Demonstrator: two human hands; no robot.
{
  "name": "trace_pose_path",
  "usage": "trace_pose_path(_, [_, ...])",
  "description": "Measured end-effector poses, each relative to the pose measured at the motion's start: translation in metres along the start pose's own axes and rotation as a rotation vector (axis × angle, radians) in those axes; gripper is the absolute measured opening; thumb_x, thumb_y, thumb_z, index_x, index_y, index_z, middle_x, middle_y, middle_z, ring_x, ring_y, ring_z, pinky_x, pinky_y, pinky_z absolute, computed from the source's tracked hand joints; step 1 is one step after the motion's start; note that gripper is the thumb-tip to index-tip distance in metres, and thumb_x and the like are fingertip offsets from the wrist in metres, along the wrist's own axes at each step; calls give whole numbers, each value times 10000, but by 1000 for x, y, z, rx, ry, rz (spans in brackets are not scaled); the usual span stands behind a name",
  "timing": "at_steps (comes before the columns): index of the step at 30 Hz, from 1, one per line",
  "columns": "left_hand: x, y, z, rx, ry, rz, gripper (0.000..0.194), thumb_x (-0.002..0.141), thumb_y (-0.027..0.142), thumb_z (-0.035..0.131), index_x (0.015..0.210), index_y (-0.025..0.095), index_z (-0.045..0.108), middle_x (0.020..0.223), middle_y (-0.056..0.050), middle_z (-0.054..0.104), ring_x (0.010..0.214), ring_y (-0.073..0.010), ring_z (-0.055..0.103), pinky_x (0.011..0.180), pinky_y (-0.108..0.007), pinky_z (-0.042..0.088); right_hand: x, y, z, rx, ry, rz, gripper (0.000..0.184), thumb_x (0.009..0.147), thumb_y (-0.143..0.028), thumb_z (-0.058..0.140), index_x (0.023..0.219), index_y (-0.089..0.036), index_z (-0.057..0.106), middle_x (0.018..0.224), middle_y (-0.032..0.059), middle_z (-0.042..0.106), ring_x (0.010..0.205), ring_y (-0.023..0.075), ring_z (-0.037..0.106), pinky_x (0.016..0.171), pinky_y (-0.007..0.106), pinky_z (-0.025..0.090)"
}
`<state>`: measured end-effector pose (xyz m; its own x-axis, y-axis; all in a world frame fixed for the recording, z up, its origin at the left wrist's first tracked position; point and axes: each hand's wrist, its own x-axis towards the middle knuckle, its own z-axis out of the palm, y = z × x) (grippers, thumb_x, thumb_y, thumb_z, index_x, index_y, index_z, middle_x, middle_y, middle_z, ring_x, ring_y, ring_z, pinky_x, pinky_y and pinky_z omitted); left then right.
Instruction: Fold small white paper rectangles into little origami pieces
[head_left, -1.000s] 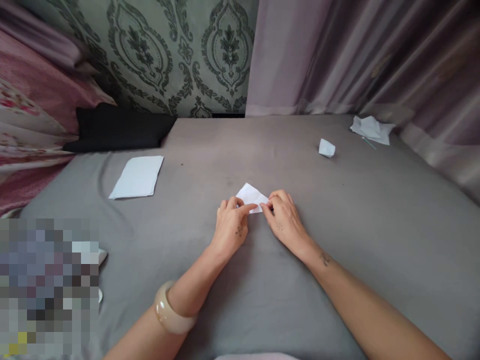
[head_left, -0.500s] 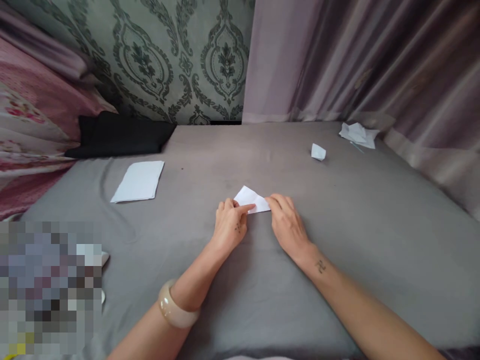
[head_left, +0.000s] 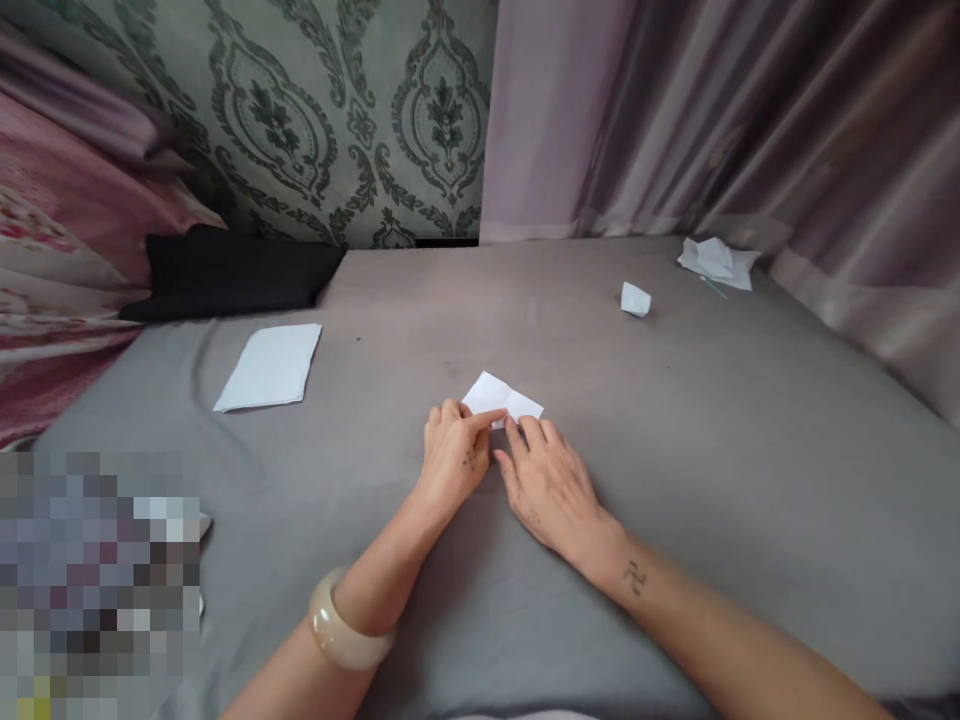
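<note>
A small folded piece of white paper (head_left: 489, 388) lies on the grey cloth in front of me, a crease running across it. My left hand (head_left: 454, 446) grips its left side, the fingers curled at the edge and the index finger stretched over the paper. Part of the paper's near edge is hidden by my fingers. On the near right side, my right hand (head_left: 553, 470) lies low with its fingers spread, the fingertips touching the paper's lower edge and the thumb apart from them. A pale bangle (head_left: 346, 625) circles my left forearm.
A stack of white paper (head_left: 271, 367) lies to the left, with folded black cloth (head_left: 240, 272) behind it. Towards the back right are a small folded paper piece (head_left: 635, 299) and several crumpled papers (head_left: 718, 262). Curtains (head_left: 555, 120) hang behind. Blurred-out items cover the lower left.
My right hand has moved left and nearer to me, from the paper's right corner to its near edge, and its fingers have spread. My left hand still holds the paper.
</note>
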<state>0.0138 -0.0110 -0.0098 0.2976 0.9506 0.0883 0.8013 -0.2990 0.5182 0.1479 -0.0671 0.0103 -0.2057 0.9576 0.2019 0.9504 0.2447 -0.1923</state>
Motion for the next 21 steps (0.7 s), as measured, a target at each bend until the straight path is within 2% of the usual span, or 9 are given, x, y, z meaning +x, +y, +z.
trace_pose_path(3, [-1,-1,0,-16,19,1,328,890,233,456,1110,330,679,907,-72,486,859,-208,467,839,-379,397,-2,3,0,-41,45,40,351,937,-308,401,1202,-122,537,967,156,579,882,281,515,694,412,471])
trace_pose_path(5, [-1,-3,1,-35,77,-21,335,863,244,505,1165,286,643,980,-84,483,913,-217,484,874,-393,403,-2,5,0,-65,69,56,323,934,-311,404,1161,-139,556,965,155,577,878,284,509,672,408,467])
trace_pose_path(8, [2,-7,1,-89,173,-88,490,772,283,622,1249,198,553,1101,-118,470,1036,-255,486,912,-410,409,-2,7,0,-64,74,71,297,931,-294,410,1134,-136,559,968,161,575,889,289,507,677,412,464])
trace_pose_path(10, [7,-7,-1,-137,190,-126,500,737,308,651,1208,163,562,1096,-121,501,1056,-262,499,905,-401,420,-1,8,0,-54,75,79,286,930,-279,415,1128,-129,558,964,162,574,898,288,512,693,411,465])
trace_pose_path(14, [17,-3,-12,-243,106,-258,240,797,329,558,932,158,659,817,-60,618,794,-204,588,730,-320,451,3,12,-1,-54,74,90,270,926,-264,418,1110,-145,577,970,153,584,884,272,527,687,391,477])
trace_pose_path(16, [19,-1,-17,-310,101,-325,190,798,320,543,829,169,653,711,-31,630,689,-176,590,646,-279,434,5,16,-3,-29,73,98,286,925,-255,415,1139,-152,573,1003,149,589,888,270,534,687,388,486])
trace_pose_path(18, [17,1,-19,-392,147,-384,170,789,317,546,830,167,614,664,-19,632,612,-154,588,574,-246,419,6,20,-4,25,111,100,316,924,-225,406,1197,-162,552,1066,141,590,938,270,537,728,388,497])
trace_pose_path(21, [12,3,-18,-569,184,-451,237,807,299,510,997,157,505,558,13,603,455,-130,550,464,-211,403,7,23,-6,137,196,48,363,924,-152,363,1245,-166,531,1146,125,584,1062,256,517,877,389,483])
